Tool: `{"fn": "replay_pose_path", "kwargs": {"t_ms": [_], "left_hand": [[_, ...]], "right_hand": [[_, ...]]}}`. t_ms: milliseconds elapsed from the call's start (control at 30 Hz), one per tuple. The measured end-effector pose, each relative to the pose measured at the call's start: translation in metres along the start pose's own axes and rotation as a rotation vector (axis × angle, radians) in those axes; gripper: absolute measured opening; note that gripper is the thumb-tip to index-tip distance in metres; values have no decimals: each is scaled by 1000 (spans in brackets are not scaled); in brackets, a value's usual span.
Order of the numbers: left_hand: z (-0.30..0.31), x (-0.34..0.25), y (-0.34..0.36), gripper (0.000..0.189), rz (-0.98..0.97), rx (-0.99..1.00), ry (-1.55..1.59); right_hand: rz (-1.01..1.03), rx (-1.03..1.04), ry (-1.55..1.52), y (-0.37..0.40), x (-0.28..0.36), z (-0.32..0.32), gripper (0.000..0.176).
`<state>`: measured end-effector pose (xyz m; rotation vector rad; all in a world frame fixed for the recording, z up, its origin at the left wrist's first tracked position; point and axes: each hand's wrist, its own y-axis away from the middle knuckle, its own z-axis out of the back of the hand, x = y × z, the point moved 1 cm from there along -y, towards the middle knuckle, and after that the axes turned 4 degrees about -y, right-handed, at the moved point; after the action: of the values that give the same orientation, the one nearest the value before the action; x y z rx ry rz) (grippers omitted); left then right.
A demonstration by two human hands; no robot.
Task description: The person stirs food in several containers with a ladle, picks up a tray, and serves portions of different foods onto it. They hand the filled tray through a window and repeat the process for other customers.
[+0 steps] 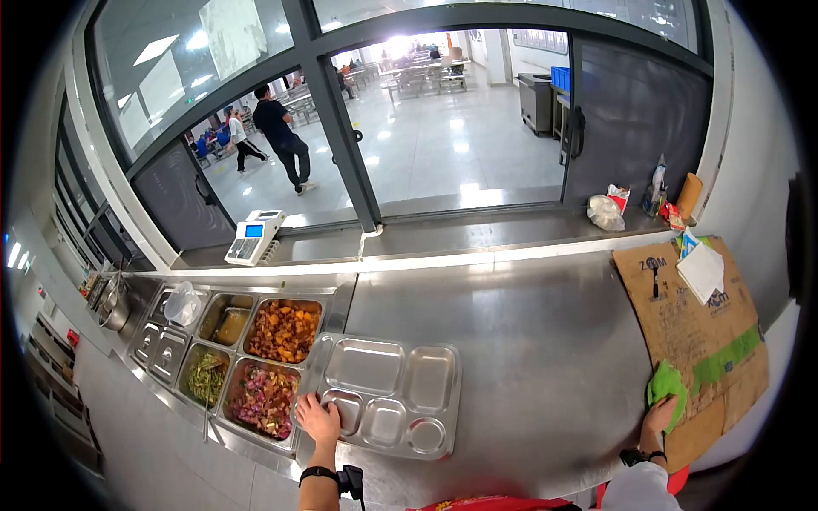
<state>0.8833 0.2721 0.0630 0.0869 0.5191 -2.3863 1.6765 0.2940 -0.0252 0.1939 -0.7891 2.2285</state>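
A stainless-steel compartment tray (409, 396) lies on the metal counter, its several hollows bare. My left hand (318, 419) grips the tray's left edge, with the thumb over the rim, close beside the food pans. At the right, my right hand (659, 414) is closed around a bright green cloth (667, 385), held at the left edge of a flattened cardboard sheet (673, 328). Nearest my left hand are a pan of purple-red mixed food (261, 399) and a pan of orange chunks in sauce (285, 330).
Further left sit a pan of greens (205, 376), a pan with brownish liquid (227, 325) and lidded pans (169, 351). A white scale with a display (254, 238) stands on the window ledge. Bags and packets (607, 211) lie at its right. People walk beyond the window.
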Motion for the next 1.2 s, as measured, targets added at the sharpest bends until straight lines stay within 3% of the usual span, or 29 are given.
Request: {"fn": "replay_pose_path", "kwargs": {"t_ms": [133, 233, 433, 533, 833, 1033, 1133, 1200], "left_hand": [[-1, 1, 0, 47, 4, 15, 11], [3, -3, 0, 47, 21, 28, 10], [2, -3, -1, 47, 16, 28, 13], [-1, 1, 0, 47, -2, 0, -2], [-3, 2, -1, 45, -4, -6, -10], [-2, 1, 0, 45, -4, -2, -8], [5, -2, 2, 46, 6, 10, 20], [5, -5, 1, 46, 14, 5, 29]], "right_hand": [[-29, 59, 12, -1, 4, 7, 24], [-7, -50, 11, 0, -8, -10, 28], [0, -42, 9, 2, -4, -4, 29], [-31, 50, -19, 0, 1, 4, 26], [79, -156, -20, 1, -10, -13, 21], [92, -184, -56, 3, -8, -12, 19], [11, 5, -33, 1, -1, 4, 20], [51, -100, -34, 3, 2, 4, 21]]}}
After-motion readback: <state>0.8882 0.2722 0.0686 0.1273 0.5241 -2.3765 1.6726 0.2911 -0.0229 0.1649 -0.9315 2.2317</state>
